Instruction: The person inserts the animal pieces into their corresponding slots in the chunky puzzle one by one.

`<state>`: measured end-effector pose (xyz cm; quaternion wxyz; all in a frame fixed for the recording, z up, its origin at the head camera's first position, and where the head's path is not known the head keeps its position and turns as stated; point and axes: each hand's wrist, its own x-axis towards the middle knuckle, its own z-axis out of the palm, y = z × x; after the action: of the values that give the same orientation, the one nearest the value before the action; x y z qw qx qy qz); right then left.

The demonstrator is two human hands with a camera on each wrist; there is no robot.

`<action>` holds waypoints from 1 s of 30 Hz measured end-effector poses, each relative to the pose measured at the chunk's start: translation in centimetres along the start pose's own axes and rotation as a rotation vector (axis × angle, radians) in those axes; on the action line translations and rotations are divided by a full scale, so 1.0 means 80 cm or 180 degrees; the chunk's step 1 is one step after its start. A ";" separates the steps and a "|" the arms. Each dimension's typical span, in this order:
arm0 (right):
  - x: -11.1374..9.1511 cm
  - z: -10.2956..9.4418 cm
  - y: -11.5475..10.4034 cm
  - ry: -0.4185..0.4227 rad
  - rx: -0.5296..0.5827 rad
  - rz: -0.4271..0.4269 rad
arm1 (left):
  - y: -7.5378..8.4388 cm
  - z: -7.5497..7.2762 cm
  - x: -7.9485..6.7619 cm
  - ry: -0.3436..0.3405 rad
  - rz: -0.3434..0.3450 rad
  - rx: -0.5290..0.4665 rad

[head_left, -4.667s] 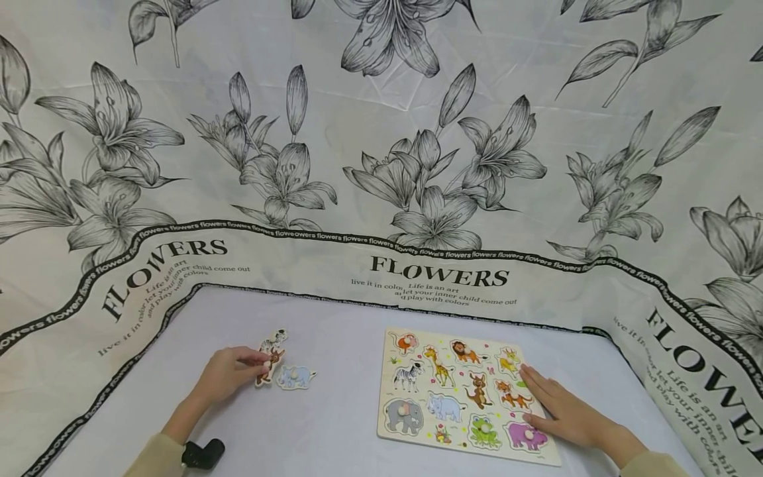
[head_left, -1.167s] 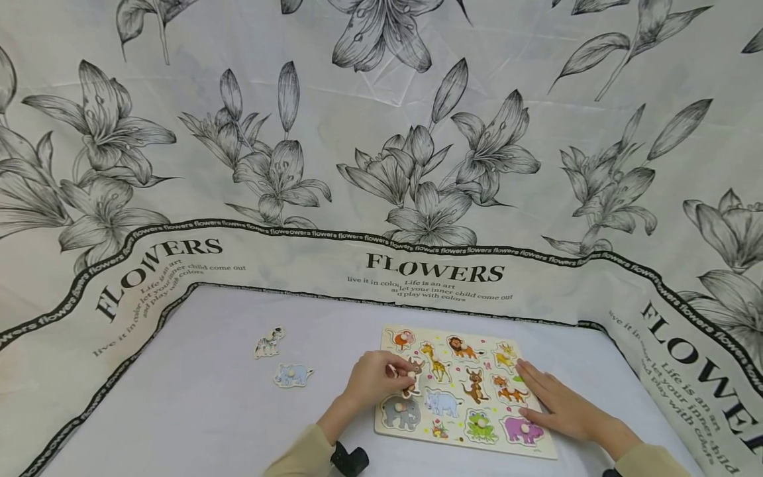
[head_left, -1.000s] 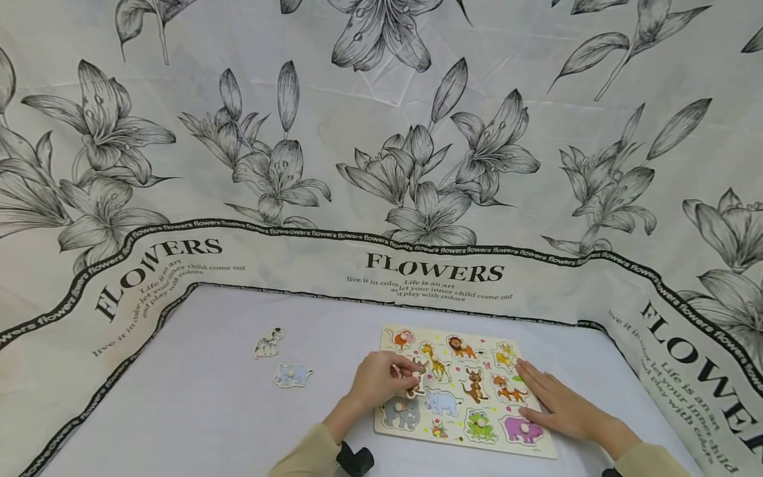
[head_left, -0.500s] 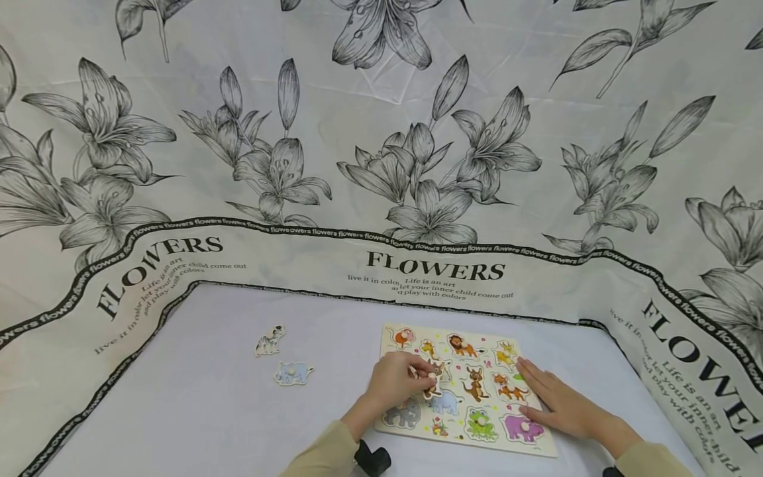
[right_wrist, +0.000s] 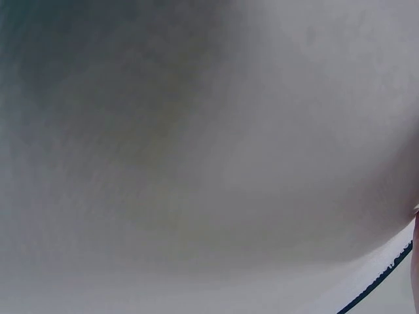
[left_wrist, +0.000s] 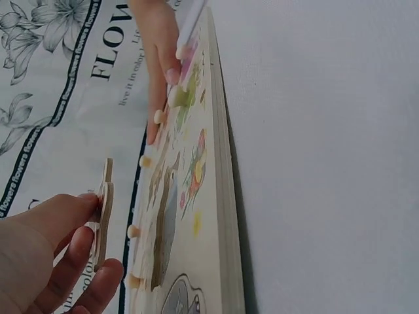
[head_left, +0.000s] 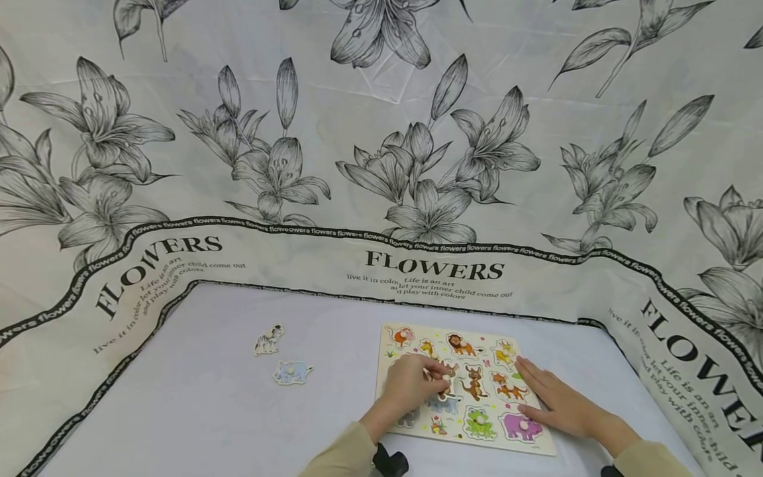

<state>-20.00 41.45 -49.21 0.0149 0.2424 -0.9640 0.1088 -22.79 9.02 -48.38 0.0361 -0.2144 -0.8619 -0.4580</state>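
Observation:
My left hand (head_left: 411, 384) pinches a brown kangaroo puzzle piece (head_left: 448, 383) by its knob, above the middle of the wooden animal puzzle board (head_left: 432, 330). The left wrist view shows the piece (left_wrist: 105, 216) edge-on, tilted and apart from the board (left_wrist: 226, 196). Right of the held piece, a printed kangaroo picture (head_left: 475, 383) shows on the board. My right hand (head_left: 557, 404) rests on the board's right edge with straight fingers. The zebra spot and part of the elephant piece (head_left: 409, 417) are hidden behind my left hand.
A zebra piece (head_left: 269, 339) and a light-blue animal piece (head_left: 293, 372) lie on the white tabletop, left of the board. Several knobbed pieces sit in the board, among them a frog (head_left: 479, 424) and a purple hippo (head_left: 521, 427). The right wrist view is mostly blurred.
My left hand picked the kangaroo piece up from beside the zebra piece and carried it right, over the board. It has kept shifting right. My right hand has stayed on the board.

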 end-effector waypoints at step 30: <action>0.000 0.002 0.001 -0.0081 0.0090 0.0106 | 0.021 0.042 0.017 0.0072 -0.0067 0.0591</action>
<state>-20.06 41.52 -49.38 -0.0026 0.2279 -0.9663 0.1196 -22.91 13.01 -48.70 0.0607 -0.1958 -0.9025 -0.3789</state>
